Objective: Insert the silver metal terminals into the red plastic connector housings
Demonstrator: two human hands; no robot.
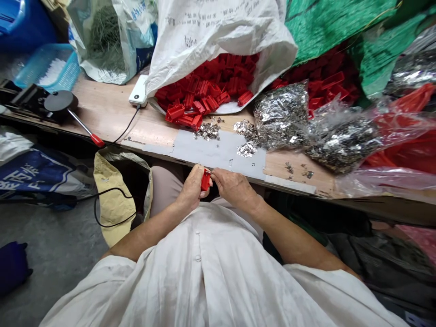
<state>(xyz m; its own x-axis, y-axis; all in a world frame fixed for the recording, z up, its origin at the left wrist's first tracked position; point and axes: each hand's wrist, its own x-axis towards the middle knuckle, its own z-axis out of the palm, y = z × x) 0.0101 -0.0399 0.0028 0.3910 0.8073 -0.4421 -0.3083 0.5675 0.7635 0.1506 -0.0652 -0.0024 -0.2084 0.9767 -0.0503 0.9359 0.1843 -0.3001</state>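
Note:
My left hand [192, 185] is closed around a small red plastic housing [205, 180], held upright just off the bench's front edge. The fingers of my right hand [234, 185] are pinched together at the housing's upper right side. Whatever they hold, if anything, is too small to make out. Beyond my hands lies a grey sheet [218, 147] taped to the bench, with small loose piles of shiny metal pieces [208, 131] on and beside it. Many similar red housings [211, 91] spill from the mouth of a white woven sack [218, 29].
Clear bags of metal pieces [281, 116] sit at the right, near a green sack [337, 27]. At the left are a lever tool with a red-tipped handle [97, 140], a white cabled box [138, 93] and a blue basket [70, 68]. An open yellowish sack [114, 204] stands below.

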